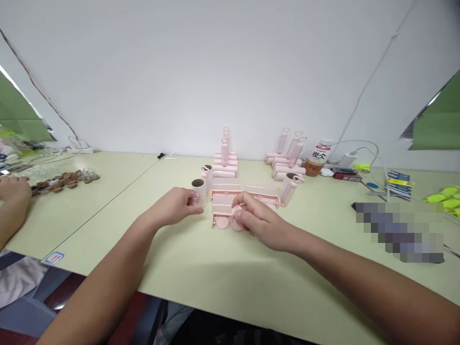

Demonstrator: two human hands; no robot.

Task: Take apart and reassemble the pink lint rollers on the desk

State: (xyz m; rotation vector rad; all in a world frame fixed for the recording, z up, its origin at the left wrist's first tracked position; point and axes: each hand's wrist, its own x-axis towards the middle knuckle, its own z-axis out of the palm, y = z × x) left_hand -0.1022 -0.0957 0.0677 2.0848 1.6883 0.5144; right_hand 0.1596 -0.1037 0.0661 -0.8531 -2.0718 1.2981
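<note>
Your two forearms come in from the near edge of the pale green table (201, 268), the left from 7 o'clock and the right from 5 o'clock, and they meet near the middle of the view. Your left hand (176, 207) is curled, thumb and fingertips pinched on a small pink cap (196, 197) held against the foot of an upright roll with a brown cardboard core (199, 190). Your right hand (259, 220) lies just at 3 o'clock of it, fingers closed around a small pink piece (237, 211) directly above a flat pink tray (230, 201); two round pink discs (224, 223) sit at the tray's near edge, touching your knuckles.

Behind the tray, toward 12 o'clock, a second roll (207, 177) stands beside a stack of pink roller handles (224, 163), their heart-topped stems upright. At 1 o'clock another stack of pink handles (287, 160) leans slightly, with one more roll (289, 189) standing in front of it. Just right of that stack stands a bottle with a brown drink and a white label (318, 160), and white cables (359, 146) loop behind it.

At 9 o'clock, well apart from your own hands, another person's hand (13, 189) rests on the table near a heap of small brown pieces (57, 182). At 3 o'clock a blurred patch hides something on the table, and yellow-green discs (443, 196) lie beyond it.
</note>
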